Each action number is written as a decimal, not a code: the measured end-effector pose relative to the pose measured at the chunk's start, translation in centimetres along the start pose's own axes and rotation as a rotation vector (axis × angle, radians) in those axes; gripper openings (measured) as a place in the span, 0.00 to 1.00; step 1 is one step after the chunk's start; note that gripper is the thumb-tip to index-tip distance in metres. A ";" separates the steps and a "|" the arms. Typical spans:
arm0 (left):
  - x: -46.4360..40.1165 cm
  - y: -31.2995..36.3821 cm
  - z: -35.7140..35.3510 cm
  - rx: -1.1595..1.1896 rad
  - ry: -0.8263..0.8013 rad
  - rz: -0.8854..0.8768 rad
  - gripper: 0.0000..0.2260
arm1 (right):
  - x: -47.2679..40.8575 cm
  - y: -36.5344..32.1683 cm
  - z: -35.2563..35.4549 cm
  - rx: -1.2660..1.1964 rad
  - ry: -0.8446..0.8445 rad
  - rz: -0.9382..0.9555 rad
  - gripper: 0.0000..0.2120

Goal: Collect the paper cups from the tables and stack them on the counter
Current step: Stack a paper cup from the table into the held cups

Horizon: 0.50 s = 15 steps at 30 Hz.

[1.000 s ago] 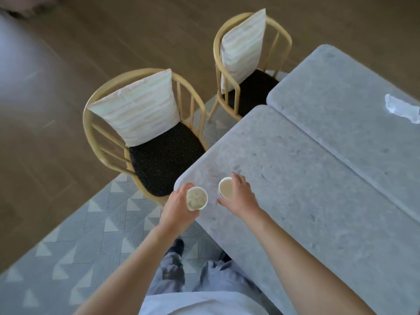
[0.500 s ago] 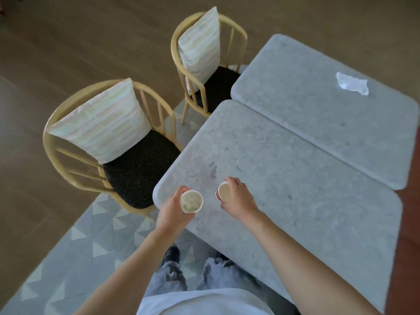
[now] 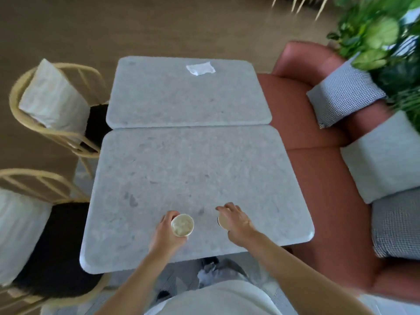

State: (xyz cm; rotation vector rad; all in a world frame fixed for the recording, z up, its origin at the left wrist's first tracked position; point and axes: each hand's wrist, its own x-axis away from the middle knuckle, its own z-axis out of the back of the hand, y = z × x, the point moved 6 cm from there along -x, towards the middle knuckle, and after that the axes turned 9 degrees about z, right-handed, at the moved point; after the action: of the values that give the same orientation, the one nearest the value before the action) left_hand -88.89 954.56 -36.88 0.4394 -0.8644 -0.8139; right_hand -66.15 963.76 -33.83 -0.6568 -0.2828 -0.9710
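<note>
The left hand [image 3: 167, 235] grasps a paper cup [image 3: 182, 225] with something pale and lumpy inside, over the near table [image 3: 181, 169]. The right hand [image 3: 236, 221] grips a second cup [image 3: 223, 223] over the same table. A white napkin [image 3: 201, 68] lies on the far table [image 3: 181, 98].
</note>
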 end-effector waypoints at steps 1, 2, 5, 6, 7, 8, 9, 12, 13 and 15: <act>0.0 0.3 -0.3 -0.001 -0.005 -0.005 0.31 | 0.3 0.4 0.3 -0.008 0.008 -0.001 0.43; 0.1 0.9 -0.8 -0.006 -0.015 -0.013 0.30 | 0.7 1.0 0.5 -0.022 0.022 -0.006 0.43; 0.4 2.0 -2.1 -0.019 -0.044 -0.021 0.30 | 1.7 2.7 0.8 -0.060 0.065 -0.019 0.43; 0.5 2.3 -2.3 -0.025 -0.048 -0.020 0.30 | 1.9 3.1 0.8 -0.071 0.078 -0.016 0.43; 0.7 2.6 -2.5 -0.038 -0.046 -0.018 0.30 | 2.0 3.6 0.8 -0.082 0.087 -0.010 0.43; 0.8 2.8 -2.7 -0.051 -0.040 -0.016 0.30 | 2.0 4.0 0.7 -0.093 0.090 -0.005 0.43; 0.9 3.0 -2.9 -0.056 -0.035 -0.010 0.31 | 1.9 4.4 0.6 -0.099 0.088 0.003 0.43; 1.4 3.0 -3.3 -0.058 -0.017 0.010 0.31 | 1.6 5.0 -0.1 -0.076 0.063 0.019 0.43; 1.5 3.2 -3.3 -0.058 -0.006 0.012 0.31 | 1.5 5.2 -0.3 -0.061 0.048 0.027 0.44; 1.7 3.3 -4.0 -0.071 -0.011 0.026 0.31 | 1.4 6.0 -1.2 -0.078 0.028 0.035 0.44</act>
State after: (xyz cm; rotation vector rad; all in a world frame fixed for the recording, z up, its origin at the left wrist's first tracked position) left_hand -83.56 955.40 -36.34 0.3605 -0.8469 -0.8208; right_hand -60.43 964.38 -36.36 -0.7162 -0.2093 -0.9604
